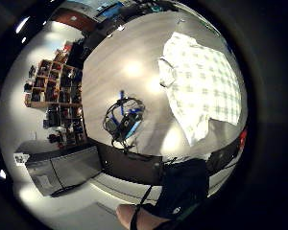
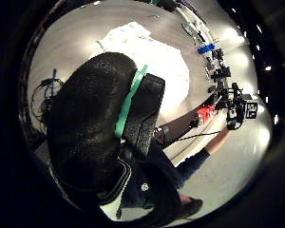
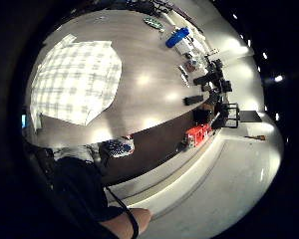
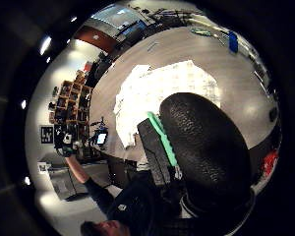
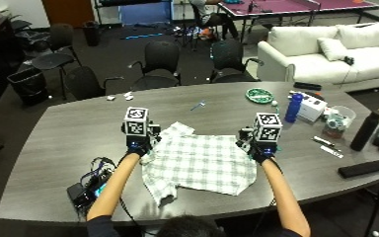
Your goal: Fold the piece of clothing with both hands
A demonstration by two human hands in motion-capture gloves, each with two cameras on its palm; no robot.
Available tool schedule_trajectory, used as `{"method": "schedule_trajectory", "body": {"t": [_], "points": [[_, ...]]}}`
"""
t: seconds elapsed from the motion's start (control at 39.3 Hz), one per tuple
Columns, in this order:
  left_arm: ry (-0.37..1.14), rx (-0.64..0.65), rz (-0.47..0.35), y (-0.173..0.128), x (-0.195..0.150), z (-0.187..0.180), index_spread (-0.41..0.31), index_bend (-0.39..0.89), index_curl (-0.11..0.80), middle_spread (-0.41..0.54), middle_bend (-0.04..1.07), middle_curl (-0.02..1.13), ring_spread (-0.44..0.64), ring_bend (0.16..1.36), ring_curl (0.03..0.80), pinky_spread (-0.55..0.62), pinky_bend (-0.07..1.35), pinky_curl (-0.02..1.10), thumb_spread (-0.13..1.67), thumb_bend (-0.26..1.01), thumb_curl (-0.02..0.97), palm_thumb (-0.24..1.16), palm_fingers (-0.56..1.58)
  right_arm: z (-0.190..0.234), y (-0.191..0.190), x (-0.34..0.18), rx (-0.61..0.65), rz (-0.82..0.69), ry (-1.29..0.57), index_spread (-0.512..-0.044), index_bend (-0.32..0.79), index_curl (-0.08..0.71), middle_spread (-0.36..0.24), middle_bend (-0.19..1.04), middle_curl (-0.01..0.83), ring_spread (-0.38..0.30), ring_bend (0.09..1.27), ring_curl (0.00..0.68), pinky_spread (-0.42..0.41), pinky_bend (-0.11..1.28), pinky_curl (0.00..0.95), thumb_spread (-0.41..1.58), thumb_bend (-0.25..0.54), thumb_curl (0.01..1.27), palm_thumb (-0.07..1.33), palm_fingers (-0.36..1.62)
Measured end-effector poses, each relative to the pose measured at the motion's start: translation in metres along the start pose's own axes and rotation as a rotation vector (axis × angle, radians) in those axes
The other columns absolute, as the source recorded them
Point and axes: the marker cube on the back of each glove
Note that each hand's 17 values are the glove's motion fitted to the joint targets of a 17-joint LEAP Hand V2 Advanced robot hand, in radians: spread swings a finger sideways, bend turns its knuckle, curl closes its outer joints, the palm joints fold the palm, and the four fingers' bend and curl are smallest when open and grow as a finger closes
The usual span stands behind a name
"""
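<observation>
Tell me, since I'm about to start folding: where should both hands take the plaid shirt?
Probably the far corners. The shirt lies flat, and the left hand and right hand are already over those edges. Pinch each from its outer side; the near hem then stays as an anchor.

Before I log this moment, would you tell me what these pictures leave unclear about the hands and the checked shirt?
- Left hand fingers: outside view, hidden under its marker cube.
- Right hand fingers: likewise hidden.
- White-and-green checked shirt: whether either hand touches it cannot be told.
- Shirt in both thumb side palm views: partly blocked by the black glove.
</observation>
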Motion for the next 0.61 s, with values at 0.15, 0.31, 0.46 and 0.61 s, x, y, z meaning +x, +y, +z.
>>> {"method": "schedule_trajectory", "body": {"t": [0.15,0.31,0.46,0.61], "points": [[0.014,-0.024,0.025,0.009,-0.005,-0.003,-0.043,0.16,0.089,0.171,0.16,0.06,0.30,0.45,0.113,0.29,0.26,0.10,0.75,0.04,0.047,0.08,0.07,-0.006,0.010,-0.005,-0.039,-0.032,-0.023,-0.271,0.16,0.117,-0.053,0.22,0.104,0.046,0.28,0.088,0.154,0.30,0.121,0.79,0.159,0.07,0.25,0.27],[0.042,-0.016,0.049,0.012,-0.008,-0.008,-0.057,0.17,0.138,0.210,0.17,0.10,0.38,0.50,0.145,0.36,0.29,0.14,0.96,0.02,0.089,0.09,0.04,-0.011,0.016,-0.007,-0.087,-0.041,-0.003,-0.311,0.12,0.136,-0.024,0.20,0.152,0.040,0.36,0.146,0.171,0.37,0.184,1.01,0.160,0.11,0.28,0.32],[0.078,-0.052,0.105,0.016,-0.007,-0.006,-0.064,0.18,0.181,0.228,0.19,0.13,0.42,0.52,0.161,0.39,0.29,0.17,1.05,0.02,0.134,0.12,0.04,-0.016,0.023,-0.013,-0.123,-0.068,0.019,-0.316,0.13,0.156,-0.004,0.20,0.192,0.029,0.41,0.189,0.172,0.39,0.221,1.12,0.151,0.15,0.32,0.34],[0.082,-0.111,0.168,0.020,-0.002,0.014,-0.068,0.17,0.215,0.227,0.19,0.16,0.44,0.53,0.174,0.40,0.29,0.19,1.09,0.01,0.174,0.16,0.04,-0.001,0.024,-0.018,-0.199,-0.109,0.019,-0.311,0.12,0.172,0.010,0.19,0.226,0.013,0.44,0.224,0.163,0.41,0.254,1.16,0.133,0.19,0.36,0.35]]}}
